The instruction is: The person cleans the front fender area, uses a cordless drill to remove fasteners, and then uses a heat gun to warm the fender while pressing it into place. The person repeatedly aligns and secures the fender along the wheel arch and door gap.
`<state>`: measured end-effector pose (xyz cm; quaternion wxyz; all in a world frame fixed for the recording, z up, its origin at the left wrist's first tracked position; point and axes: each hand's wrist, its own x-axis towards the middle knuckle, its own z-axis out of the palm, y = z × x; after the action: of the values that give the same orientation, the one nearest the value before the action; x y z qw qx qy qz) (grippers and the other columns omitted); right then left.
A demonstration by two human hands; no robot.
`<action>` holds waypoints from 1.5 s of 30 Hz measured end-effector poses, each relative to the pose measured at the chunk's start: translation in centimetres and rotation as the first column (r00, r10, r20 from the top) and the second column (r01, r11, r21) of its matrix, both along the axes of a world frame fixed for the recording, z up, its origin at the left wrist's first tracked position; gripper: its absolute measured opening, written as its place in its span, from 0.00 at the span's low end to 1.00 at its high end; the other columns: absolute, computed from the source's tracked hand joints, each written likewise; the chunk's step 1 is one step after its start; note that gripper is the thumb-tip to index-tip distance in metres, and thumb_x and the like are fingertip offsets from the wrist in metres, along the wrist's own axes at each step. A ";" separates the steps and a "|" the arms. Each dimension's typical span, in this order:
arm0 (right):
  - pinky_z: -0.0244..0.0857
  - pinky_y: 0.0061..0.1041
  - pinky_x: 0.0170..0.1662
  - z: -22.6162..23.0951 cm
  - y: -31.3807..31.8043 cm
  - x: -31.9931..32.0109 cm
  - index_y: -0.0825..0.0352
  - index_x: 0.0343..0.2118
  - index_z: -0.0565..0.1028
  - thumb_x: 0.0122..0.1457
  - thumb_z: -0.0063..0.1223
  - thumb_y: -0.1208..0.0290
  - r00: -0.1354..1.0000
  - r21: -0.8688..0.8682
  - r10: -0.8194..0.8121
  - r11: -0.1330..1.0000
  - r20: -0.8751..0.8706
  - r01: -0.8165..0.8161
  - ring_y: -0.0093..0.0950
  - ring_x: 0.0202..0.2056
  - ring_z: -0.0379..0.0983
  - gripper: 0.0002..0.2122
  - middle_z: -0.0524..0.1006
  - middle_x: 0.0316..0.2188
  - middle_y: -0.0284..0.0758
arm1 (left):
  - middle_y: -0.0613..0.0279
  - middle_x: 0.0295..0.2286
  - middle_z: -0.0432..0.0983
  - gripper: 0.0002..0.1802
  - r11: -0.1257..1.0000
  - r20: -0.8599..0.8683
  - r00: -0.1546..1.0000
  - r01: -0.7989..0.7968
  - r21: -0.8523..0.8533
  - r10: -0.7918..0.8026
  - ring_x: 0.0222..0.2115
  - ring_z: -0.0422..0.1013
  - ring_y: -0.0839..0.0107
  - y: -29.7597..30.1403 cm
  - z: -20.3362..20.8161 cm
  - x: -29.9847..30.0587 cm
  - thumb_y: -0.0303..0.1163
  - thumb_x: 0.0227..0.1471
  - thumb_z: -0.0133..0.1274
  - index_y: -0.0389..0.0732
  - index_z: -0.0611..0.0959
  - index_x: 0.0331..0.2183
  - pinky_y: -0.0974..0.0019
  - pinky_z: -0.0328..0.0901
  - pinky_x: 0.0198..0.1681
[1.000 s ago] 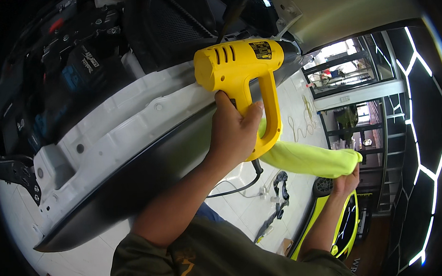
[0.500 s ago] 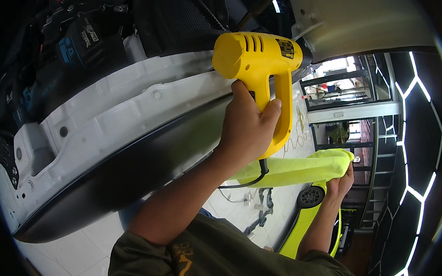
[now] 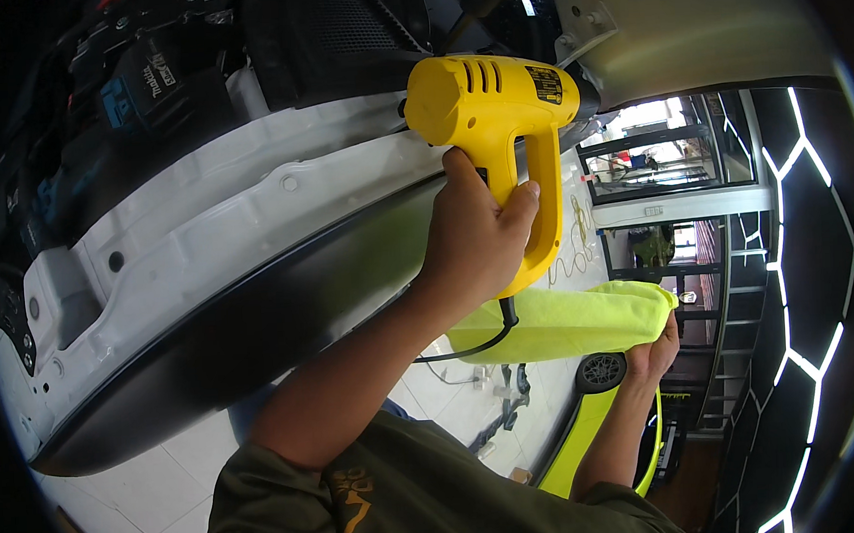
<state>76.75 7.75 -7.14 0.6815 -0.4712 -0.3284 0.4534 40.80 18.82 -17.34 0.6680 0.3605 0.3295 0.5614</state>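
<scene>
My left hand [image 3: 473, 222] is wrapped around the grip of a yellow heat gun [image 3: 491, 102], with its thumb inside the loop of the handle. The gun's black nozzle points to the right, and a black cord [image 3: 508, 332] hangs from the handle's base. On the right, my right hand [image 3: 655, 350] grips one end of a bright yellow-green cloth [image 3: 568, 322], which stretches leftward behind the cord. Its far end is hidden behind my left forearm. Beyond the gun lies a car's dark satin fender [image 3: 286, 320] beside the white inner body edge [image 3: 205, 195].
The engine bay [image 3: 162, 87] holds a blue-and-black power tool [image 3: 139, 98] at upper left. A raised panel [image 3: 684, 36] overhangs at upper right. Behind me, a yellow-green car [image 3: 587, 431] stands on the tiled floor [image 3: 141, 493], with dark items [image 3: 514, 406] lying near it.
The heat gun and my left hand have shifted slightly up and left in view. The background has shifted a little too. Both hands keep their holds.
</scene>
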 end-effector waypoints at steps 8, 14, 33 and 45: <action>0.53 0.44 0.62 -1.2 4.6 2.6 0.73 0.52 0.68 0.68 0.29 0.68 0.925 0.129 0.300 0.952 -0.234 -0.276 0.43 0.55 0.65 0.18 0.69 0.53 0.49 | 0.62 0.34 0.70 0.28 0.986 0.080 0.982 -0.168 -0.022 0.169 0.30 0.71 0.75 -1.1 -1.9 1.4 0.36 0.53 0.57 0.41 0.62 0.50 0.70 0.68 0.33; 0.60 0.40 0.58 -7.6 19.7 1.8 0.74 0.51 0.66 0.66 0.33 0.67 0.697 0.051 0.572 0.788 -0.433 -0.614 0.43 0.52 0.68 0.17 0.71 0.50 0.49 | 0.64 0.33 0.72 0.23 0.930 -0.015 0.945 -0.323 -0.175 0.325 0.25 0.70 0.77 -7.3 -0.5 -2.0 0.26 0.52 0.55 0.40 0.67 0.49 0.73 0.67 0.29; 0.59 0.46 0.58 -6.8 31.1 -9.2 0.78 0.54 0.60 0.65 0.27 0.72 0.564 0.097 0.386 0.875 -0.730 -0.474 0.48 0.53 0.66 0.18 0.65 0.54 0.54 | 0.57 0.33 0.67 0.31 0.453 -0.183 0.419 -0.864 0.222 0.889 0.23 0.65 0.75 -28.3 5.7 1.1 0.37 0.58 0.45 0.33 0.58 0.58 0.72 0.65 0.29; 0.60 0.43 0.58 -6.3 29.9 -9.9 0.77 0.53 0.61 0.66 0.29 0.71 0.515 0.104 0.382 0.866 -0.767 -0.488 0.45 0.52 0.67 0.18 0.66 0.53 0.51 | 0.61 0.34 0.67 0.22 0.273 -0.169 0.240 -0.939 0.210 0.956 0.28 0.63 0.75 -35.1 6.0 -2.0 0.40 0.62 0.41 0.37 0.65 0.52 0.72 0.62 0.33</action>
<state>66.85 37.62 -13.42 0.5877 -0.1772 -0.0859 0.7848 38.80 -16.24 -11.32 0.1322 0.1811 0.5466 0.8068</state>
